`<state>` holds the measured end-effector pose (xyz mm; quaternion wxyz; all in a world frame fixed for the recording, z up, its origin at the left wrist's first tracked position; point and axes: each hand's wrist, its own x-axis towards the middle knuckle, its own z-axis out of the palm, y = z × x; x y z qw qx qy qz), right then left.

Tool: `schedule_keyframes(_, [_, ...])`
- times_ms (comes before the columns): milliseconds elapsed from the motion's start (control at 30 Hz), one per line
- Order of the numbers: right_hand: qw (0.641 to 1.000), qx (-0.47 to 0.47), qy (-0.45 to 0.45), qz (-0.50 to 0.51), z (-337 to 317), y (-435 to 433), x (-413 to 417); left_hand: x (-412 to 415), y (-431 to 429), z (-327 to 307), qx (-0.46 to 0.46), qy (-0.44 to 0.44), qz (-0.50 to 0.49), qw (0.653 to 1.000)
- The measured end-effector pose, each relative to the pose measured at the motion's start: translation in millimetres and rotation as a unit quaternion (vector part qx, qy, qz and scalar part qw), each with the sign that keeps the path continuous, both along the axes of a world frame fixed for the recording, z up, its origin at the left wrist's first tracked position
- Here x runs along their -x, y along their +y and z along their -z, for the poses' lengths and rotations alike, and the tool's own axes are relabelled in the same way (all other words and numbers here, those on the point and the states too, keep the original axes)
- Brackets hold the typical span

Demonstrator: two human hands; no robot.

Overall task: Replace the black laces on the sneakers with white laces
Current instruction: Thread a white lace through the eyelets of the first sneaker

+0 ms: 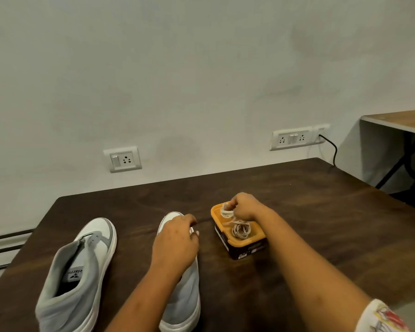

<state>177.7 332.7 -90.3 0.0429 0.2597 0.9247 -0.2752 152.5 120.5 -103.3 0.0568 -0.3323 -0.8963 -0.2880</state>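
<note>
Two grey-and-white sneakers stand on the dark wooden table, toes pointing away from me. The left sneaker shows no lace in its eyelets. My left hand rests on top of the right sneaker, fingers curled over its front, hiding the eyelets. A small box with an orange rim sits to the right and holds bundled white laces. My right hand is over the box's far end and pinches one white lace. No black laces are in view.
The table's back edge runs along a white wall with two socket plates and a black cable. A second, lighter desk stands at the far right. Bare tabletop lies right of the box.
</note>
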Motion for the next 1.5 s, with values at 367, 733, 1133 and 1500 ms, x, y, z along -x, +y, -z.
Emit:
schedule_keyframes(367, [0.931,0.296,0.17,-0.129,-66,-76,-45,-23,2,-29,-0.418,-0.435,0.06,0.795])
schedule_keyframes(733, [0.988,-0.009,-0.102,-0.112,-16,-56,-37,32,-42,-38,-0.602,-0.326,-0.169,0.709])
schedule_keyframes(1133, [0.974,-0.196,-0.112,0.008,3,-35,-35,24,-40,-36,-0.509,-0.288,-0.147,0.798])
schedule_keyframes(1500, [0.935,0.293,0.104,-0.171,-33,-132,-14,3,-35,-49,-0.47,-0.409,0.018,0.782])
